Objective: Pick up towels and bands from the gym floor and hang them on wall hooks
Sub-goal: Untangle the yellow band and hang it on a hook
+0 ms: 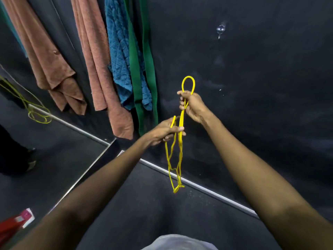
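Far left of and below the left hand: red object (10, 229), blurred, kind not clear. Left of the left hand: mirror (59, 159) meeting the wall (270, 87) at a corner; it reflects a brown towel and thin yellow strands. Up and left of the left hand, hanging on the wall, in order: brown towel (100, 73), blue towel (119, 56), green band (146, 69); the blue towel sits behind the green band, and the two overlap. Their hooks are out of frame. Left hand (164, 131): fingers curled round two strands of the yellow band (181, 118), held below and just left of the right hand. The rest of the yellow band dangles below the left hand in loose tangled loops, and its lowest point shows in front of the metal strip (207, 189) where wall meets floor (144, 204). Right hand (193, 107): closed round the yellow band, a small loop standing up above the fist. The band runs taut between the two hands. Hook (220, 31): on the wall, above and right of the right hand, well apart from the loop
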Tool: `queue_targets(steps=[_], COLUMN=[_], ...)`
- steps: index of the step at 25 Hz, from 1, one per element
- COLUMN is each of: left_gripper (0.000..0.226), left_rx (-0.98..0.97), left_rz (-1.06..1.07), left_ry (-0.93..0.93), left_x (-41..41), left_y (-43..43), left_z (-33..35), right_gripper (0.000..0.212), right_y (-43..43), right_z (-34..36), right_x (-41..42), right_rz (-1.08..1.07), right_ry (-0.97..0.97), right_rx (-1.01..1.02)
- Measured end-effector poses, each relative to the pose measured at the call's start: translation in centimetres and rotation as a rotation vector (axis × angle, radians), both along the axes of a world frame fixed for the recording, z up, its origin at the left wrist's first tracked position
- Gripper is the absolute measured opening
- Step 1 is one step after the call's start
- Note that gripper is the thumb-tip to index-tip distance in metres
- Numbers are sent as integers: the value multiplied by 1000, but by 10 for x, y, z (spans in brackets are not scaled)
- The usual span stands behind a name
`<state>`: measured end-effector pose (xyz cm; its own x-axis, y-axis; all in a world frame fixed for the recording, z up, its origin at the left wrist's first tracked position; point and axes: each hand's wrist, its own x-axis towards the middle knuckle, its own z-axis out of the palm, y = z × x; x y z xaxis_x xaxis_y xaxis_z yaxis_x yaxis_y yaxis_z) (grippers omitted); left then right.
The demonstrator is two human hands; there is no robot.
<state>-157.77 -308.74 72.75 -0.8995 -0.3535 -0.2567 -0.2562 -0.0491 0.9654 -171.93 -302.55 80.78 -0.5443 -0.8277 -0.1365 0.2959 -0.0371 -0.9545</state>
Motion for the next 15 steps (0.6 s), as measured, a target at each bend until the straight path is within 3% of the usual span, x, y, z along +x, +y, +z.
queue_targets(steps=[1, 4, 5, 8, 10, 13, 15], left_gripper=[62, 44, 39, 30, 28, 26, 23], left_rx=[-12, 11, 76, 278, 345, 436, 423], left_rz=[79, 325, 384, 473, 483, 499, 551], left_ry=[38, 163, 216, 333, 342, 360, 351], left_x=[-8, -23, -29, -46, -57, -62, -60], left_y=[-2, -14, -19, -19, -12, -3, -4], left_z=[3, 30, 40, 63, 70, 76, 80], right_gripper=[25, 86, 93, 62, 41, 27, 35], right_y=[7, 35, 46, 76, 78, 56, 45], right_z=[0, -30, -50, -94, -108, -107, -96], right_x=[-7, -21, -25, -5, 13, 27, 30], right_rz=[-13, -67, -69, 187, 342, 118, -19], right_ry=[59, 417, 427, 235, 333, 457, 540], right_rx=[24, 316, 380, 398, 406, 265, 240])
